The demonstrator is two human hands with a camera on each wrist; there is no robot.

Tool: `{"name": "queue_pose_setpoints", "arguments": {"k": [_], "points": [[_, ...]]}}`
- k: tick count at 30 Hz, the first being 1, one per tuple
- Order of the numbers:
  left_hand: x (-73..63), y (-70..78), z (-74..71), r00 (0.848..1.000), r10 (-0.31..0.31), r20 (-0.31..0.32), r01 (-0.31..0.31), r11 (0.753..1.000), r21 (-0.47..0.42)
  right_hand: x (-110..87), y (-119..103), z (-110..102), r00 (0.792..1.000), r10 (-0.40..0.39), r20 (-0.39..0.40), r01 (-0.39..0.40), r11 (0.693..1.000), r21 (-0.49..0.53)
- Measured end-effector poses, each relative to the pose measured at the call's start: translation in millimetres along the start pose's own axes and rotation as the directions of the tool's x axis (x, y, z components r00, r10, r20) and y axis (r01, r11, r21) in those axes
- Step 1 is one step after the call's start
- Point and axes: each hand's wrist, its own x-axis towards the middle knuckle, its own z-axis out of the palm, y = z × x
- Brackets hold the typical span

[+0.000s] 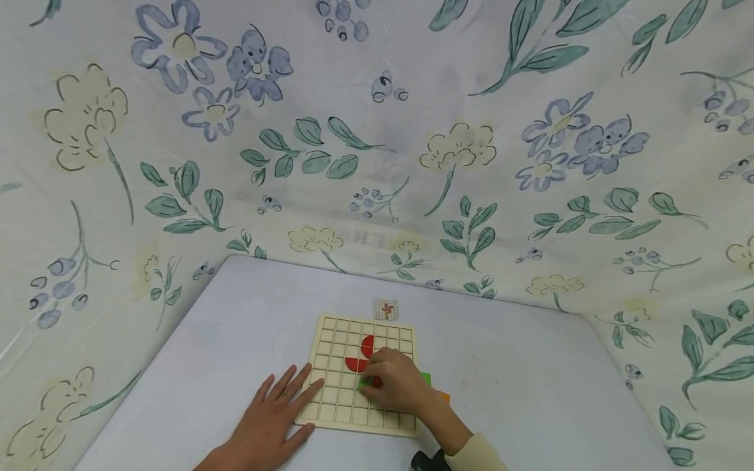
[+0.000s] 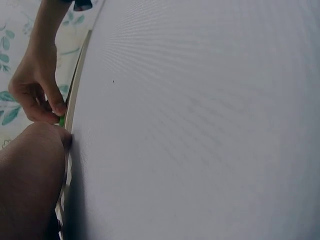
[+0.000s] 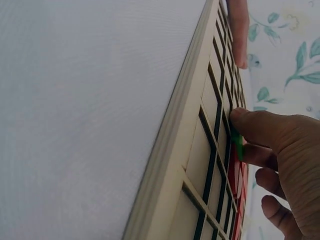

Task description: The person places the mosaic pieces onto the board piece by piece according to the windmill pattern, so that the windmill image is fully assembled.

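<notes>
A pale wooden grid board (image 1: 336, 415) lies on the white table. My right hand (image 1: 397, 381) is over its middle, pinching a small green piece (image 3: 236, 141) between thumb and index finger, close against the grid cells. Beside the fingers sit red pieces with curved edges, one red piece (image 1: 355, 364) to the left and another red piece (image 1: 368, 345) farther up; more red is partly hidden under the hand. Spread flat, my left hand (image 1: 268, 418) rests at the board's left edge, with fingertips over the border and the thumb near the front corner.
Just beyond the board lies a small card (image 1: 386, 309) with a red pinwheel-like figure on a grid. A green piece (image 1: 426, 378) and an orange piece (image 1: 444, 396) show at the board's right side, partly behind my right arm. Flower-patterned sheeting (image 1: 330, 209) surrounds the table.
</notes>
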Motion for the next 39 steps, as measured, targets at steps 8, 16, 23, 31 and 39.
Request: {"name": "queue_pose_setpoints", "arguments": {"k": [8, 16, 23, 31, 39], "points": [[0.6, -0.8, 1.8, 1.0, -0.011, 0.006, 0.011, 1.0, 0.003, -1.6, 0, -1, 0.998, 0.047, 0.031, -0.048, 0.998, 0.032], [1.0, -0.4, 0.4, 1.0, -0.016, 0.011, 0.015, 1.0, 0.015, -0.2, 1, 6, 0.996, 0.086, 0.011, -0.087, 0.988, 0.126], [0.9, -0.2, 1.1, 1.0, -0.01, 0.006, 0.01, 1.0, 0.01, -1.3, 0, 6, 0.997, 0.074, -0.006, -0.073, 0.992, 0.103], [0.7, 1.4, -0.1, 0.999, -0.026, 0.032, 0.026, 1.0, 0.002, -9.3, 1, 1, 0.997, 0.042, -0.067, -0.039, 0.998, 0.045], [0.7, 1.4, -1.0, 1.0, -0.002, -0.004, 0.002, 1.0, 0.017, -24.4, 4, -7, 0.994, 0.06, -0.091, -0.056, 0.997, 0.048]]}}
